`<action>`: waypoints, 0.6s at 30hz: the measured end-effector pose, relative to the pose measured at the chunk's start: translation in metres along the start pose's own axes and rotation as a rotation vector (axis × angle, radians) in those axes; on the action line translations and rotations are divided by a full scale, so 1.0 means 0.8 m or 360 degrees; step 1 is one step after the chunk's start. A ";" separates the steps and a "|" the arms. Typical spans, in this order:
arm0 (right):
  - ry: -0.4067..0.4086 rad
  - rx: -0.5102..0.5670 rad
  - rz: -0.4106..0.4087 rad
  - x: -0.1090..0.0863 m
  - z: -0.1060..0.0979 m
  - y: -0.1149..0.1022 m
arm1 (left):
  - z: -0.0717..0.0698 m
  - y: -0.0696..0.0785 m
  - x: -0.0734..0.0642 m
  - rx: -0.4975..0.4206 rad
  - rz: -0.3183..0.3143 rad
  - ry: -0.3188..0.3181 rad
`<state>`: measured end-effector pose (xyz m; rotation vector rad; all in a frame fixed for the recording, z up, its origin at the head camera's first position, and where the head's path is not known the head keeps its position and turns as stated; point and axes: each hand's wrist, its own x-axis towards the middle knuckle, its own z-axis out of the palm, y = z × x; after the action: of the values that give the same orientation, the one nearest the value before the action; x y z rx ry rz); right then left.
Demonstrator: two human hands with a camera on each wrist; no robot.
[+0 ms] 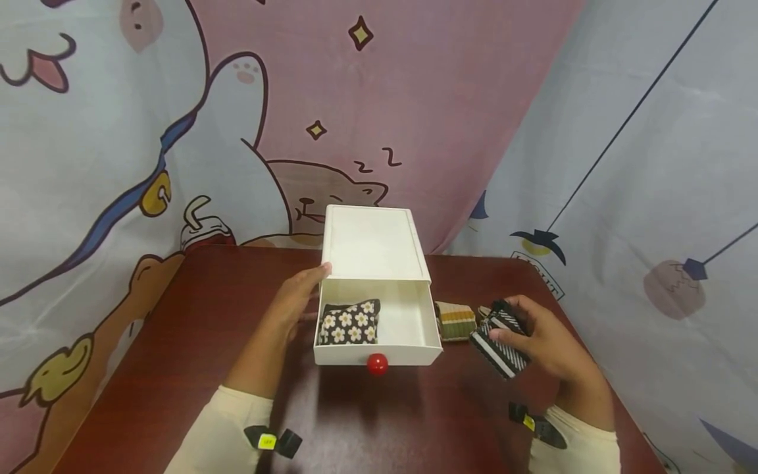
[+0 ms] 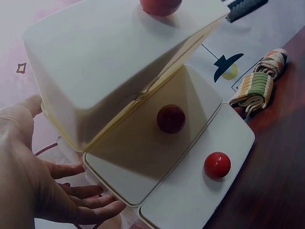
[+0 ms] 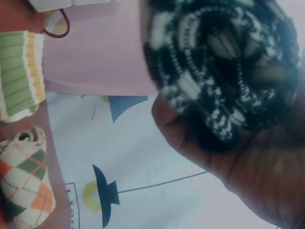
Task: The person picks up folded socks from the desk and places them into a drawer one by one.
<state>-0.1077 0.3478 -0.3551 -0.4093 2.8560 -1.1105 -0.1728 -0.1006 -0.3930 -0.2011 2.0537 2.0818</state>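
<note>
A white drawer unit (image 1: 374,242) stands on the table, its top drawer (image 1: 411,321) pulled out. Inside that drawer, on the left, lies a black folded pair of socks with white daisies (image 1: 349,322). My left hand (image 1: 293,301) touches the unit's left side, thumb at the top edge; its fingers look relaxed in the left wrist view. Right of the drawer, my right hand (image 1: 551,339) grips a rolled pair of black-and-white striped socks (image 1: 502,342) above the table. The roll's spiral end fills the upper right of the right wrist view.
Rolled green-and-yellow striped socks (image 1: 456,322) lie right of the unit. Beyond them are rolled argyle socks (image 3: 28,181). Two lower drawers with red knobs (image 2: 217,165) are closed. A red knob (image 1: 377,364) sticks out from the top drawer. Printed cloth (image 1: 426,99) hangs behind the table.
</note>
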 end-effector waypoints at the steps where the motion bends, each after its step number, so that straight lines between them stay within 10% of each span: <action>1: 0.0017 0.0015 -0.0007 0.000 -0.001 -0.002 | 0.000 0.000 0.000 -0.0003 0.0000 0.0000; 18: 0.0073 0.0146 -0.0296 0.019 -0.024 -0.068 | 0.000 -0.003 0.001 -0.0011 0.0027 0.0013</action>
<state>-0.1129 0.3183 -0.3036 -0.6635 2.8393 -1.2909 -0.1731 -0.1007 -0.3953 -0.1941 2.0600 2.1021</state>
